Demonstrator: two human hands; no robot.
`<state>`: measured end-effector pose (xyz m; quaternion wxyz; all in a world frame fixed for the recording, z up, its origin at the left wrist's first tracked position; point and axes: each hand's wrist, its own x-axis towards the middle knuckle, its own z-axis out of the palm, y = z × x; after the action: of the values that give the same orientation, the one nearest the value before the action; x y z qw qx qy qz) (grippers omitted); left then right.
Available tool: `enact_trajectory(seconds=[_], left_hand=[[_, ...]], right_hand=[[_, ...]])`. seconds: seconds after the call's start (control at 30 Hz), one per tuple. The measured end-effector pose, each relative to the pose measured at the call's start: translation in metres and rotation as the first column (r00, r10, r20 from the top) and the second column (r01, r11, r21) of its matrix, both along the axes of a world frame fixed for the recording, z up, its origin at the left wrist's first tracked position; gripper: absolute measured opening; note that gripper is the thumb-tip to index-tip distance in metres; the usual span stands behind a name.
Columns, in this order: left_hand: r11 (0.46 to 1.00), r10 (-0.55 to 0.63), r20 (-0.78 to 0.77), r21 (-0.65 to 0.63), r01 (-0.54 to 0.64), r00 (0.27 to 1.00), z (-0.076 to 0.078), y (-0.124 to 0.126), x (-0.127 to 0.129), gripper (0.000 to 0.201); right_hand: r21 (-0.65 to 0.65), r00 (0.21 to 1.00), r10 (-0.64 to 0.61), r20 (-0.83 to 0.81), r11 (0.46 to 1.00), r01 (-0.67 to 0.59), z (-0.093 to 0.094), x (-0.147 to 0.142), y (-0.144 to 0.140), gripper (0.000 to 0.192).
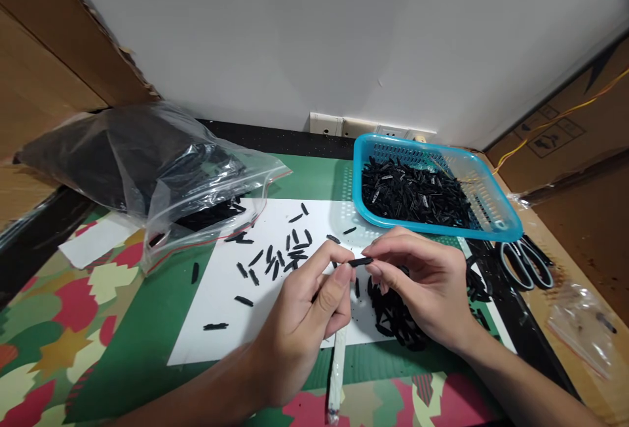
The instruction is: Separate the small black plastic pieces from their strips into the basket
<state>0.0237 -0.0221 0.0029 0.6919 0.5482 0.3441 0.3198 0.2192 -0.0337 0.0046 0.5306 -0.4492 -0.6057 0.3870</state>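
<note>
- Head view: my left hand (299, 322) and right hand (422, 289) meet over the near edge of the white sheet (275, 296). Both sets of fingers are closed on one small black strip (361, 261), pinched at its two ends and held level just above the paper.
- The left hand also grips a thin white stick (337, 374) that points down toward me.
- To do this well I judge the pinch should stay light and at the very tips, so the strip does not bend or flick away.
- Loose black strips (280, 257) lie scattered on the sheet to the left; a denser pile (393, 315) sits under the right hand, partly hidden.
- Far right, the blue basket (491, 198) holds many more strips, with its near rim close to my knuckles.
- Scissors (528, 263) lie right of the right hand, near the tabletop (137, 342) edge.
- A plastic bag (147, 165) takes up the far left.
- Open room is on the near-left part of the sheet; on the right things are crowded.
</note>
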Motion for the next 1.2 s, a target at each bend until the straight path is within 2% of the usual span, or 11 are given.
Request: enact_trajectory(seconds=[0.2, 0.47, 0.87, 0.97, 1.03, 1.13, 1.2], left_hand=[[0.997, 0.055, -0.037, 0.057, -0.053, 0.998, 0.000, -0.002, 0.002, 0.030], [0.996, -0.010, -0.075, 0.084, 0.017, 0.997, 0.000, 0.000, -0.001, 0.038], [1.000, 0.008, -0.035, 0.026, -0.007, 0.999, -0.006, -0.001, -0.003, 0.038], [1.000, -0.018, -0.024, -0.022, 0.017, 1.000, -0.003, 0.001, -0.002, 0.041], [0.997, -0.030, -0.009, -0.066, 0.030, 0.999, -0.001, 0.004, -0.001, 0.043], [0.980, -0.038, 0.046, -0.192, 0.046, 0.998, 0.000, 0.008, 0.000, 0.043], [0.960, -0.038, 0.087, -0.273, 0.060, 0.995, 0.000, 0.009, 0.001, 0.045]], right_hand=[[0.031, 1.000, 0.011, 0.006, 0.999, -0.011, 0.000, 0.000, -0.001, 0.012], [0.092, 0.994, 0.026, 0.104, 0.995, -0.036, 0.000, 0.002, 0.000, 0.006], [0.129, 0.984, 0.011, 0.179, 0.991, -0.034, 0.000, 0.000, -0.001, 0.009], [0.194, 0.965, -0.010, 0.261, 0.980, -0.042, 0.001, 0.002, -0.001, 0.010], [0.334, 0.902, -0.087, 0.423, 0.940, -0.065, 0.002, 0.009, 0.001, 0.012], [0.600, 0.675, -0.397, 0.622, 0.795, -0.086, 0.005, 0.030, 0.007, 0.016], [0.674, 0.568, -0.579, 0.585, 0.737, 0.056, 0.007, 0.046, 0.014, 0.017]])
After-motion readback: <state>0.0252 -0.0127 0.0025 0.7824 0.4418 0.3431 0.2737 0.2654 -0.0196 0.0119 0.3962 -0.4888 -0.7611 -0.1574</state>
